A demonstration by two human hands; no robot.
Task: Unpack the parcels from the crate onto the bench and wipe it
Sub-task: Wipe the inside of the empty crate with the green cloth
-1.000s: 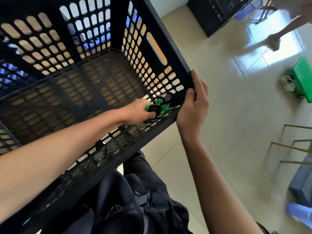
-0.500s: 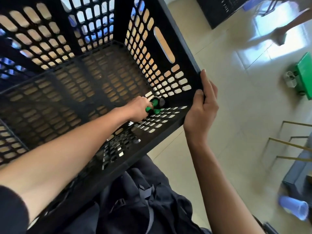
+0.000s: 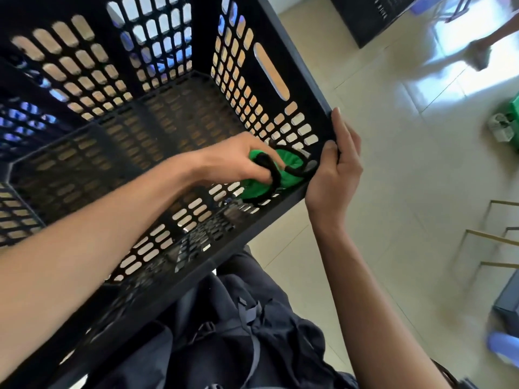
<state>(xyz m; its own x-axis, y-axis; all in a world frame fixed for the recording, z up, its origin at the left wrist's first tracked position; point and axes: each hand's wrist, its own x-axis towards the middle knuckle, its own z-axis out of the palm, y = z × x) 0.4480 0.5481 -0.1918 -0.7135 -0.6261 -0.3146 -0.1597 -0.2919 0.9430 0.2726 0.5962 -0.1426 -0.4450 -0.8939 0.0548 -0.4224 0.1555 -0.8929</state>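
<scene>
A big black perforated plastic crate (image 3: 283, 51) fills the left and middle of the head view, tilted toward me, and no parcels show inside it. My left hand (image 3: 238, 161) reaches into the crate's near right corner and grips a green cloth with black edging (image 3: 280, 172), pressed against the inner wall. My right hand (image 3: 334, 169) clasps the crate's near right corner from outside, fingers over the rim.
Pale tiled floor (image 3: 393, 178) lies to the right. A second black crate (image 3: 370, 18) stands at the top right, with another person's foot (image 3: 480, 51) beside it. A green box (image 3: 512, 119) sits at the right edge, metal legs (image 3: 494, 242) below it. My dark trousers (image 3: 238, 332) are underneath.
The crate has come nearer and larger in view. My left hand has pushed the green cloth further into the corner, where more of it shows. My right hand keeps its grip on the corner.
</scene>
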